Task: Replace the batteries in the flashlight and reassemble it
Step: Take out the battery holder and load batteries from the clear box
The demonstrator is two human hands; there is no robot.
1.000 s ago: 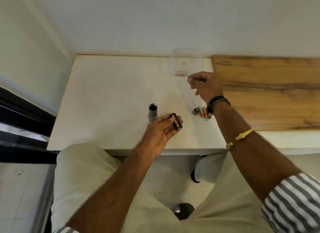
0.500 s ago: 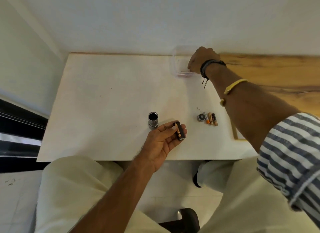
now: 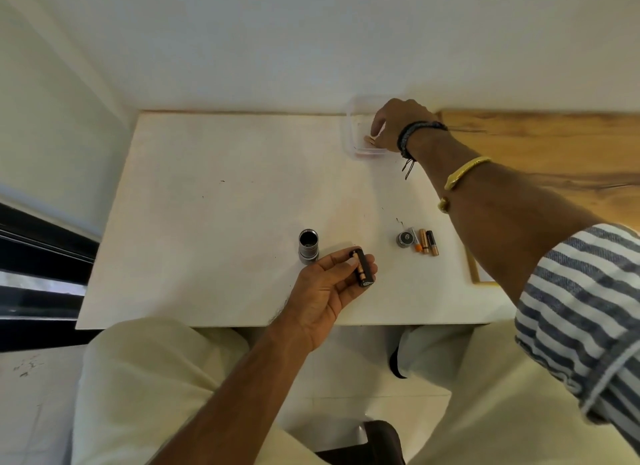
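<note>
Toward the far edge of the surface point(image 3: 207, 187), right of centre: clear tub point(image 3: 349, 132), with right hand point(image 3: 398, 125) reaching down into it. Fingers bent downward, tips at a small copper-coloured piece point(image 3: 369, 139), judged to be a fresh battery. Pinched or merely touched: cannot tell.

Near the front edge: left hand point(image 3: 325, 284), palm up, thumb and curled fingers gripping a black battery holder point(image 3: 368, 271) with one seated battery point(image 3: 362, 274) visible. Long axis of holder roughly near-to-far, far end tilted slightly left.

Governing relation: holder well apart from tub, lying toward the body and slightly left of right hand. Judged next move: carry the piece back along that line, then turn parallel to the holder's long axis before seating. Check polarity first; markings too small to read.

Flashlight body point(image 3: 308, 246) upright, open end up, just beside left hand on the left side; left hand by far the nearer. Tail cap point(image 3: 404, 238) and loose batteries point(image 3: 427, 242) lying together on the surface, between tub and front edge, likely spent; keep separate.
</note>
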